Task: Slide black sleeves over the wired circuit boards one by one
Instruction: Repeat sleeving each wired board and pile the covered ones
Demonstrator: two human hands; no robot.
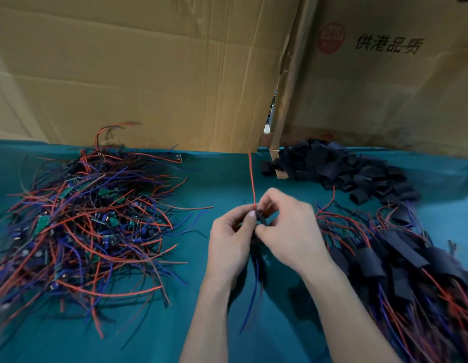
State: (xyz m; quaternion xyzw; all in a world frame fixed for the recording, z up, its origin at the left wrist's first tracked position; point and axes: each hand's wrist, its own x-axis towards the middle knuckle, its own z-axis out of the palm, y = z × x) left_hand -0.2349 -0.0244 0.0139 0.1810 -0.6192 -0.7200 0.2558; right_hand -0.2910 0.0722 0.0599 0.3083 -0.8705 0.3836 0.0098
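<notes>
Two cardboard boxes [138, 74] stand as a wall along the far edge of the bench [206, 179], the right one printed with black characters and a red round mark; teal cloth covers the bench; big tangled heap of wired circuit boards [88, 221] lies on the left, red, blue and black leads with small green boards among them; pile of finished boards [400, 258] already in black sleeves sits on the right, running off the lower right corner, blurred there; heap of loose black sleeves [342, 169] lies at the far right just in front of the boxes; both forearms come in from the bottom and meet at centre; left hand [232, 231] grip narrow, thumb and fingers pinching the board's wires; right hand [287, 226] grip narrow, fingers curled on one black sleeve [261, 218], held between the two hands above the cloth; red wire [252, 179] rises straight up from the pinch; blue wire [251, 297] hangs down below the hands; the board itself is hidden by the fingers.
</notes>
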